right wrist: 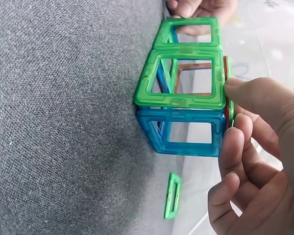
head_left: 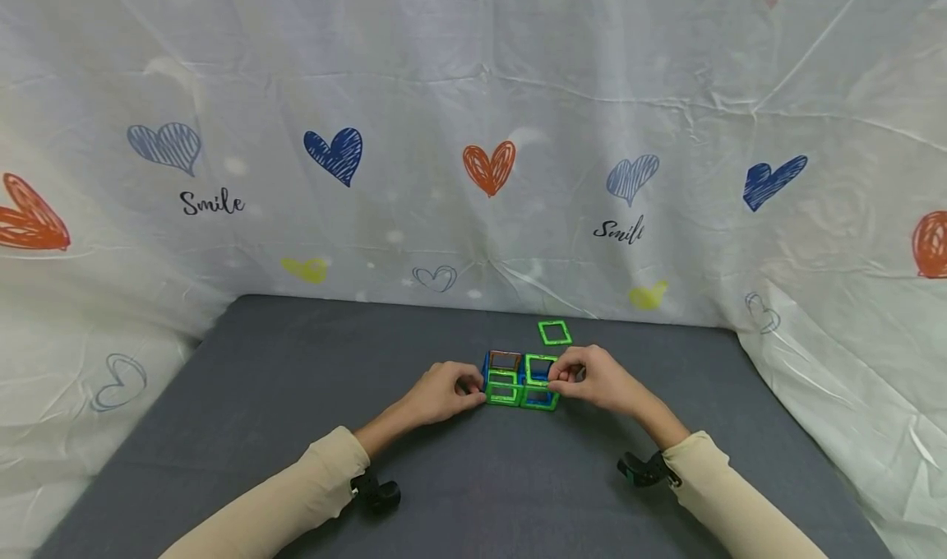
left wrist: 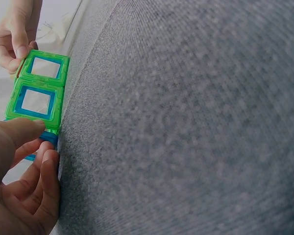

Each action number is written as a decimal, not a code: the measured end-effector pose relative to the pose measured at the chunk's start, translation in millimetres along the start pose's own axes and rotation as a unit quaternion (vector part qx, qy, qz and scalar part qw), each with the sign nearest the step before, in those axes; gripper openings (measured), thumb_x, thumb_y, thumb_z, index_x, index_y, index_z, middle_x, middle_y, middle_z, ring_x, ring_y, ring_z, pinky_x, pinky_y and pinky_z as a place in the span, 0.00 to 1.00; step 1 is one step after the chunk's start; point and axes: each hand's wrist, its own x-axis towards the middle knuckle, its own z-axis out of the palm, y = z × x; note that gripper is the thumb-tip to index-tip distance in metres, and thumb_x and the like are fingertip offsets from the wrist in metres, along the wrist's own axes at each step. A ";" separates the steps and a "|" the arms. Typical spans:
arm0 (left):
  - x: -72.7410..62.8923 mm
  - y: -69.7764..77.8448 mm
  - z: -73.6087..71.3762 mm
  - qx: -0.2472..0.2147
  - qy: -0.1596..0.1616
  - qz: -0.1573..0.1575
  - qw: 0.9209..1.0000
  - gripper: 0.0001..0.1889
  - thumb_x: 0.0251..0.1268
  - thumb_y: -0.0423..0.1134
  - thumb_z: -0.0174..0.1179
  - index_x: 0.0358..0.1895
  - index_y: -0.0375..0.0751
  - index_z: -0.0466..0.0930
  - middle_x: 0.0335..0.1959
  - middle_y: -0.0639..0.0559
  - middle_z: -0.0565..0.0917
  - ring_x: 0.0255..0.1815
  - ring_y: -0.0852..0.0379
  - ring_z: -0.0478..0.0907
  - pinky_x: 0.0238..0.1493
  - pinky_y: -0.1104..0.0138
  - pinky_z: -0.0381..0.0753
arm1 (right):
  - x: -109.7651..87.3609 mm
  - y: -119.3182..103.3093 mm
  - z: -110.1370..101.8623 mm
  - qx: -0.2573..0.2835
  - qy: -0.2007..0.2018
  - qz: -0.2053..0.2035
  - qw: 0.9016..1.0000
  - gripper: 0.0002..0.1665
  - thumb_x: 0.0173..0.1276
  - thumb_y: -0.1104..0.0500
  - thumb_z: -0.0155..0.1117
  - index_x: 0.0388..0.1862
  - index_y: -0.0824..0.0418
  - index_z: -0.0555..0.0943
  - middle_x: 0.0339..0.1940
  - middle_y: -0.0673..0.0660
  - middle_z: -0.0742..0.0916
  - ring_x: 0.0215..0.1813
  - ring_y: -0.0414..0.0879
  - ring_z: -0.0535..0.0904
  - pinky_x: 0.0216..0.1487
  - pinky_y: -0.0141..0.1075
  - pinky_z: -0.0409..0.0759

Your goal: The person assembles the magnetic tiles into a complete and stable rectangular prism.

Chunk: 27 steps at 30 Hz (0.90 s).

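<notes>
A low two-cell box of square magnetic tiles stands on the dark cloth, with green tiles along its front and blue ones at its right end. My left hand holds the box's left end, the thumb on the front green tile and the fingers by a blue edge. At the top right, my right hand pinches the edge of a green tile lying along the top. A red edge shows beside that tile. An orange-brown tile is at the top back left.
One loose green square tile lies flat behind the box, near the back edge of the grey cloth-covered table. A white curtain printed with hearts hangs behind and along both sides.
</notes>
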 end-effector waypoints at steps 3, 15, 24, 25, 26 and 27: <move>0.1 0.6 -0.1 -0.001 0.000 -0.001 1.000 0.03 0.67 0.35 0.69 0.40 0.42 0.86 0.32 0.59 0.83 0.26 0.66 0.78 0.29 0.68 0.79 | -0.6 1.5 -0.6 0.009 0.003 -0.001 1.000 0.05 0.68 0.62 0.74 0.37 0.52 0.87 0.29 0.45 0.82 0.31 0.43 0.76 0.31 0.37 0.78; -0.5 1.9 0.2 -0.004 0.002 -0.005 1.000 0.03 0.67 0.36 0.69 0.41 0.42 0.86 0.32 0.60 0.84 0.25 0.67 0.78 0.29 0.68 0.79 | -10.7 20.0 -15.4 0.095 0.100 -0.014 0.990 0.07 0.69 0.69 0.70 0.44 0.63 0.87 0.35 0.55 0.85 0.32 0.49 0.79 0.31 0.35 0.77; -0.4 1.6 0.7 -0.001 0.000 -0.010 1.000 0.04 0.68 0.36 0.69 0.42 0.42 0.86 0.32 0.59 0.83 0.26 0.65 0.79 0.29 0.67 0.79 | -14.7 40.1 -17.4 0.111 0.113 -0.006 0.987 0.06 0.70 0.67 0.70 0.45 0.68 0.86 0.35 0.57 0.86 0.32 0.52 0.80 0.32 0.34 0.79; -0.4 1.8 0.7 -0.001 0.000 -0.009 1.000 0.04 0.68 0.36 0.69 0.42 0.42 0.86 0.32 0.59 0.84 0.26 0.65 0.79 0.29 0.67 0.79 | -14.9 43.4 -17.9 0.110 0.114 -0.006 0.987 0.07 0.70 0.67 0.70 0.45 0.68 0.86 0.35 0.57 0.86 0.32 0.51 0.81 0.32 0.34 0.79; -0.5 1.9 0.6 0.001 0.001 -0.008 1.000 0.04 0.68 0.36 0.69 0.42 0.41 0.86 0.32 0.59 0.83 0.26 0.65 0.79 0.29 0.67 0.79 | -15.2 46.4 -18.7 0.108 0.114 -0.006 0.987 0.07 0.70 0.67 0.70 0.45 0.69 0.85 0.35 0.57 0.86 0.33 0.51 0.81 0.33 0.34 0.80; -0.4 2.1 0.8 0.002 0.001 -0.007 1.000 0.04 0.68 0.36 0.69 0.42 0.41 0.86 0.32 0.59 0.83 0.26 0.64 0.79 0.30 0.67 0.79 | -15.4 48.9 -19.8 0.107 0.114 -0.005 0.988 0.08 0.70 0.67 0.70 0.46 0.70 0.85 0.35 0.57 0.86 0.33 0.51 0.81 0.33 0.34 0.80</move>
